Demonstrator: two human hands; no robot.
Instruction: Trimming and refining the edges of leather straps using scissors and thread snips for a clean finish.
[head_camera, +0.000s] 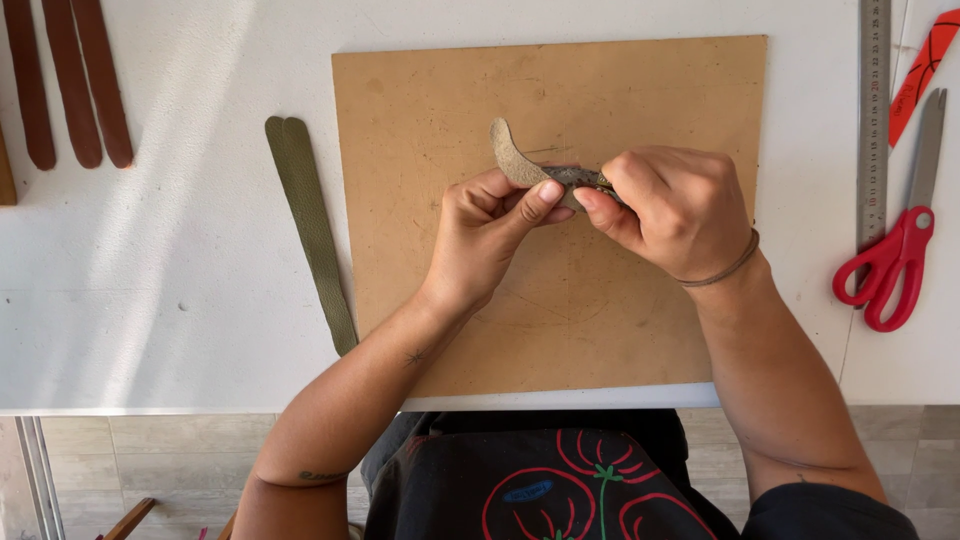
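Leather strip, half hidden by hands

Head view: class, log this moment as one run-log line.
left hand: pinches curved olive leather strip | right hand: grips same strip | under: brown board | right: red scissors

The leather strip pinched between the left hand and right hand shows a matt, suede-like grey-tan underside, soft and fuzzy. Under it, the board is tan fibreboard, matt, scuffed with fine scratches. Left of it lies an olive strap, pebbled grain, dull sheen. Brown straps, upper left, look smooth and slightly glossy. The table is white, smooth, faintly reflective. Far right: scissors with glossy red plastic handles and a brushed metal ruler.
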